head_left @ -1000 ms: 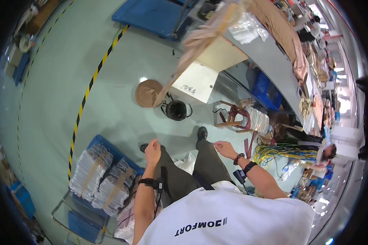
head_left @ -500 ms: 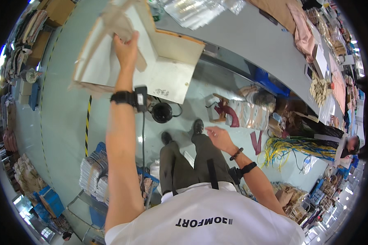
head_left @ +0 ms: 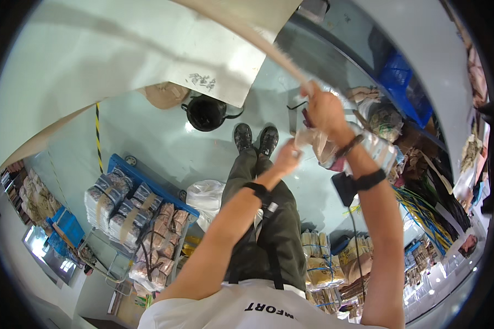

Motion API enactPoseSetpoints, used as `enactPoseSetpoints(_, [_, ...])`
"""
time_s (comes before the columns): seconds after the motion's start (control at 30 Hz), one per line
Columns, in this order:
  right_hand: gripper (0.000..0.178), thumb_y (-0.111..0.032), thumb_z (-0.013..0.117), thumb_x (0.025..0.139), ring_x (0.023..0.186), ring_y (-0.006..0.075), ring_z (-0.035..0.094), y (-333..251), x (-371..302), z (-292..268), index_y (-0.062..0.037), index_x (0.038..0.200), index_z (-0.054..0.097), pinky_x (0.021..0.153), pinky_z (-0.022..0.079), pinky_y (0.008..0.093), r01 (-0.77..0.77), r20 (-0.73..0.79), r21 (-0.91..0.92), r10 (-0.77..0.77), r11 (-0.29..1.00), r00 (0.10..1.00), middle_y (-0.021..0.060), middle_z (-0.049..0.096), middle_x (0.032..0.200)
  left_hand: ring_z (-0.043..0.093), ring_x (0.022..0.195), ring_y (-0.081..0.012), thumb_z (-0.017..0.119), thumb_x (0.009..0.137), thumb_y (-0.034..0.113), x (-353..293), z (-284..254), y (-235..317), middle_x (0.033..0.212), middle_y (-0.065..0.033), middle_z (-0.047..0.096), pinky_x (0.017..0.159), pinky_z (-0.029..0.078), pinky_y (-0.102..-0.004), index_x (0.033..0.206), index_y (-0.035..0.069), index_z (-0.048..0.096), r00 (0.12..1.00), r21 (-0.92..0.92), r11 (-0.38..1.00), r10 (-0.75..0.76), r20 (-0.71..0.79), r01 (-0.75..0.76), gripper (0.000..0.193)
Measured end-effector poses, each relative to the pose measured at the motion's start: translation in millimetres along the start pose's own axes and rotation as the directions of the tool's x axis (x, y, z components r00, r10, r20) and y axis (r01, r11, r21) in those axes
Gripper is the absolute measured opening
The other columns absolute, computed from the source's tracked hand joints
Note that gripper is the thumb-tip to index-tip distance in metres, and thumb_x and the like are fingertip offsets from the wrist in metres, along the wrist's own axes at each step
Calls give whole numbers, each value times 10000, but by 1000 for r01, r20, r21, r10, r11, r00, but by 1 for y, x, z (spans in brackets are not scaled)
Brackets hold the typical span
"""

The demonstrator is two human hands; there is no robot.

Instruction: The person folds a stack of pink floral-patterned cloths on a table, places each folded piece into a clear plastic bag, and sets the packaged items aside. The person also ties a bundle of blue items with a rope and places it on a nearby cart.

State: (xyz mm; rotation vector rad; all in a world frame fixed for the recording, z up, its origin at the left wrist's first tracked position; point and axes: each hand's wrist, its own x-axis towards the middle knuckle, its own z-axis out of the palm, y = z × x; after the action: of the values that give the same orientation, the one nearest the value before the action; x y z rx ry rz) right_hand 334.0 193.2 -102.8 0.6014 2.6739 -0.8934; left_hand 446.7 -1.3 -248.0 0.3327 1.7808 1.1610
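A long beige strip (head_left: 258, 44), apparently cloth and blurred, stretches from the upper left down to my right hand (head_left: 326, 112), which is closed around it. Lower and to the left, my left hand (head_left: 288, 156) is pinched beside a crumpled, see-through beige end (head_left: 308, 138) hanging between the two hands. Motion smears the left fingers, but they seem to grip this end of the strip. Beneath the strip, at the upper left, spreads a large white panel (head_left: 219, 71) with dark handwritten marks near its corner.
A black bucket (head_left: 205, 113) stands on the floor before my shoes. To the left, a blue trolley (head_left: 148, 183) carries bundled, bagged goods. A white sack (head_left: 205, 196) lies by my leg. A grey table (head_left: 422, 49) and a blue crate (head_left: 403, 88) are at the upper right.
My left hand has come from the white box at the upper left down to the middle. My right hand has risen and taken hold of the beige strip. The view has shifted.
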Motion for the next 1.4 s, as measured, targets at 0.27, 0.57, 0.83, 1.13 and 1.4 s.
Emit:
enactPoseSetpoints(0.27, [419, -296, 564, 989, 1129, 462, 615, 139, 114, 113, -60, 1334, 581, 974, 490, 512, -60, -23, -62, 58, 996, 998, 291, 637, 1210, 704, 1020, -359, 704, 813, 71, 90, -156, -238, 1490, -208, 483, 821, 605, -430, 1483, 75, 420, 954, 893, 355, -216, -209, 276, 727])
enactPoseSetpoints(0.57, [325, -165, 692, 946, 1080, 344, 668, 60, 35, 148, -48, 1248, 661, 907, 543, 403, -30, -60, 444, 64, 896, 996, 177, 680, 1191, 739, 935, -259, 631, 892, 158, 86, -169, -239, 975, -122, 750, 751, 587, -406, 888, 84, 755, 938, 939, 299, -340, -63, 171, 145])
enactPoseSetpoints(0.83, [642, -417, 624, 1004, 1114, 371, 656, -77, -47, 121, -56, 1501, 437, 948, 523, 459, -59, 425, 689, -337, 723, 840, 229, 653, 1234, 671, 755, -197, 664, 905, -28, -78, -192, 35, 873, -109, 702, 671, 518, -312, 1000, 9, 672, 937, 32, 999, 44, -347, -35, 103])
enactPoseSetpoints(1.13, [59, -82, 680, 909, 785, 365, 648, -129, -40, -38, -51, 938, 722, 709, 541, 402, 265, 69, 688, -425, 676, 903, 137, 672, 836, 590, 655, -98, 752, 926, 186, -111, -279, 219, 736, -17, 651, 583, 433, -268, 872, 78, 727, 982, 63, 998, -2, 187, -10, 123])
enactPoseSetpoints(1.4, [285, -260, 620, 1038, 793, 87, 567, -38, 119, -64, -16, 1137, 729, 718, 483, 267, 97, -336, 838, 367, 537, 867, 15, 709, 923, 483, 544, -40, 551, 1046, 172, 5, -274, 349, 574, -5, 520, 522, 390, -239, 1099, 27, 717, 966, 11, 972, 233, 111, -236, 227])
